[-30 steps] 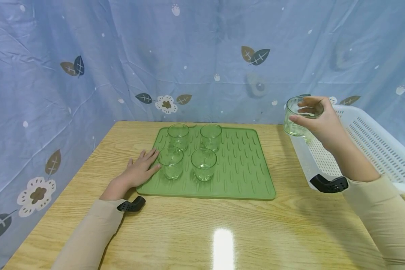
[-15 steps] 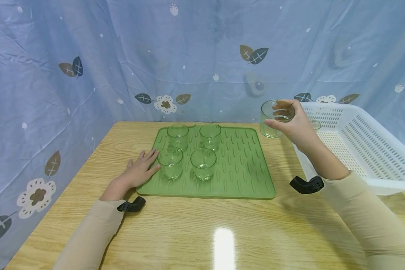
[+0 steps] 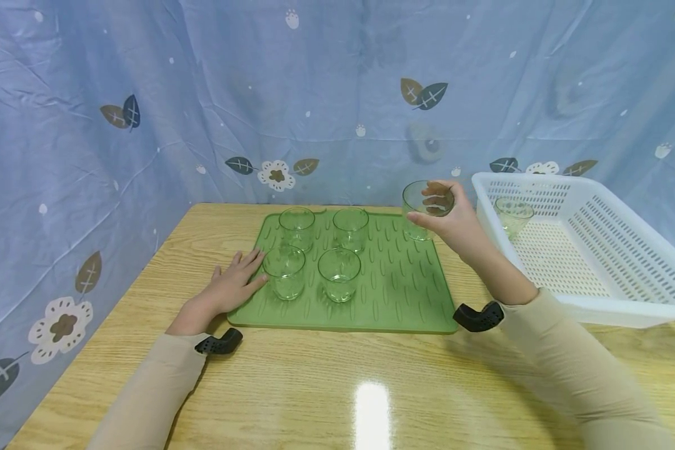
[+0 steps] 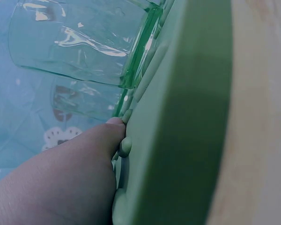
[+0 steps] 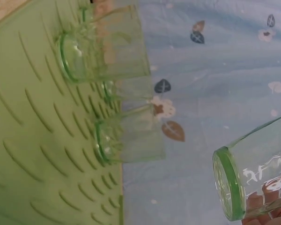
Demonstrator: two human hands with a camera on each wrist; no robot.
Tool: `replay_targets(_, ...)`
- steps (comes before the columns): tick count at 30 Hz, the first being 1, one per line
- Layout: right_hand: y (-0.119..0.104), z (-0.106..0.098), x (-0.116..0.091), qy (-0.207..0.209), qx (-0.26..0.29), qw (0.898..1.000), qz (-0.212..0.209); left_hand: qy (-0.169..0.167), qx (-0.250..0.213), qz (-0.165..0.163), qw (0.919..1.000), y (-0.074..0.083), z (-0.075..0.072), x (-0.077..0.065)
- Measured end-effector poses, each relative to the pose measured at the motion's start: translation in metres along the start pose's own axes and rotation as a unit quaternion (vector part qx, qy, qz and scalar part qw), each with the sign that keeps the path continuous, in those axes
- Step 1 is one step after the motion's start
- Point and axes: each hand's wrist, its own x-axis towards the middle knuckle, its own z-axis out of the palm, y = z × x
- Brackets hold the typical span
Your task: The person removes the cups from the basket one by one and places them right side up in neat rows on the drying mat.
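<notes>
My right hand point(image 3: 455, 222) grips a clear greenish drinking glass point(image 3: 419, 209) near its rim, upright over the back right corner of a green ridged drying mat point(image 3: 405, 287). In the right wrist view that glass point(image 5: 253, 173) is at the lower right, fingers showing through it. Several like glasses stand upright on the mat's left half, among them a front left glass point(image 3: 284, 275) and a front right glass point(image 3: 340, 275). My left hand point(image 3: 230, 284) rests flat on the mat's left edge, fingers spread, beside the front left glass. The left wrist view shows its thumb point(image 4: 103, 140) pressed to the mat.
A white perforated plastic basket point(image 3: 590, 303) stands at the right of the wooden table point(image 3: 292, 387), with another glass point(image 3: 513, 215) inside at its left. A blue patterned curtain point(image 3: 337, 94) hangs behind and to the left.
My right hand has carried its glass leftward from above the basket to over the mat's back right corner, uncovering the glass in the basket. My left hand has stayed put.
</notes>
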Motion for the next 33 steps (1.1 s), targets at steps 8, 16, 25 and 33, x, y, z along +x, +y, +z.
replay_targets(8, 0.012, 0.015, 0.006, 0.003, 0.015, 0.999, 0.035, -0.003, -0.002, -0.001, 1.0, 0.001, -0.002, 0.0)
replay_targets(16, 0.034, 0.02, 0.014, 0.019, 0.012, 0.997, 0.072, -0.005, -0.003, -0.004, 1.0, 0.001, -0.002, -0.001)
replay_targets(25, 0.055, 0.022, 0.025, 0.003, 0.023, 0.995, 0.094, -0.002, 0.001, -0.005, 1.0, -0.001, -0.001, -0.001)
replay_targets(33, 0.072, 0.021, 0.031, -0.002, -0.001, 0.994, 0.107, -0.003, -0.003, 0.0, 1.0, 0.001, -0.002, -0.001)
